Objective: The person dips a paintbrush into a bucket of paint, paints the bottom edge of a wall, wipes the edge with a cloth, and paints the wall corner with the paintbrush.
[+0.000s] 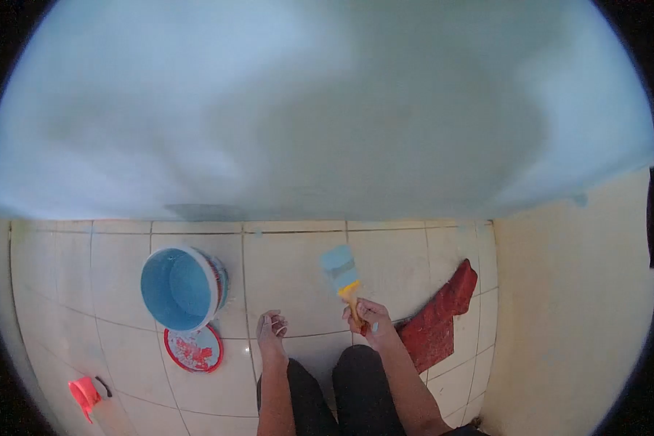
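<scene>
My right hand (pixel 370 317) is wrapped round the wooden handle of a wide paintbrush (pixel 341 270). The brush points up and slightly left, its bristles coated in light blue paint, with a yellow band below them. My left hand (pixel 272 328) is held above the tiles left of my knees, its fingers curled; whether it holds anything is too small to tell. To its left stands a bucket (pixel 182 288) with blue paint inside. Just below the bucket, a red-rimmed lid (pixel 194 349) smeared with paint lies on the floor.
A blue painted wall (pixel 327 109) with darker patches rises ahead, and a cream wall (pixel 574 291) stands at the right. A dark red cloth (pixel 432 327) lies on the tiled floor (pixel 291 254) beside my right arm. Something pink (pixel 85 394) is at the lower left.
</scene>
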Demonstrator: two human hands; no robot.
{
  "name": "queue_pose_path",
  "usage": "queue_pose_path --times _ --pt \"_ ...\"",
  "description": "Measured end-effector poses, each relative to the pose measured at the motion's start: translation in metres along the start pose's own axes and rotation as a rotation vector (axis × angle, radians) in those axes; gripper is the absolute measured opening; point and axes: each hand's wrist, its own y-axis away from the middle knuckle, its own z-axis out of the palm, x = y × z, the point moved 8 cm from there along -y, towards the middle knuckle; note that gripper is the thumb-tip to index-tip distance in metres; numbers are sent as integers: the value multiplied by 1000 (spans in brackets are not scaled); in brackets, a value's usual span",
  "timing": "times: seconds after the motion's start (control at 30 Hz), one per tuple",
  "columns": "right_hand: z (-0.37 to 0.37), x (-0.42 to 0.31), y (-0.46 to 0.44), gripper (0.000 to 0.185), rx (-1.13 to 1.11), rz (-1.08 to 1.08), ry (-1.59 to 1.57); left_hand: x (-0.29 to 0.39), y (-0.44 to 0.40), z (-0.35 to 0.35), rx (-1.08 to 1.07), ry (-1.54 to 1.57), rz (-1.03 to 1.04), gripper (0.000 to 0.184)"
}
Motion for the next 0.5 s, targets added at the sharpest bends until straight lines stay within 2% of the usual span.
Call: queue_pose_path --times 0.17,0.5 --pt "-99 20 -30 34 309 -46 -220 -25 1 34 -52 -123 -70 25" --pt "-160 4 -100 26 426 -83 -152 -57 13 106 -158 -317 -118 26"
